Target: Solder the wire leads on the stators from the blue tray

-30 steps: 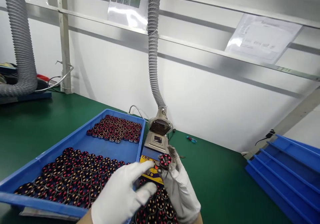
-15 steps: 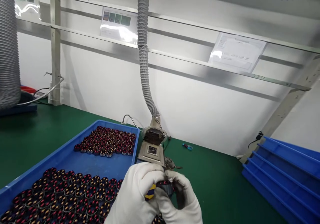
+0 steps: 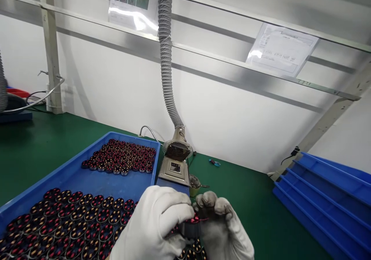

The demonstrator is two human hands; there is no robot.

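Observation:
My left hand (image 3: pixel 158 223), in a white glove, is closed around a small round black part with red windings (image 3: pixel 193 226) at the bottom centre. Just right of that part, my right hand (image 3: pixel 223 225) has its fingers curled but apart, with dark smudges on the glove's fingers and palm. A thin red wire end sticks out from the held part toward the right palm. To the left, a blue tray (image 3: pixel 116 183) bears many similar round parts with red or yellow windings. More such parts show below my hands.
A metal device (image 3: pixel 175 171) under a grey hose (image 3: pixel 165 59) stands behind my hands, with a small cup (image 3: pixel 194 188) beside it. Stacked blue trays (image 3: pixel 324 198) are at the right. A small blue-handled tool (image 3: pixel 214 162) lies on the green table (image 3: pixel 240 186).
My right hand has moved off the held part and opened, turning its palm into view. The yellow and dark striped item between my hands is out of sight. The camera view has shifted slightly.

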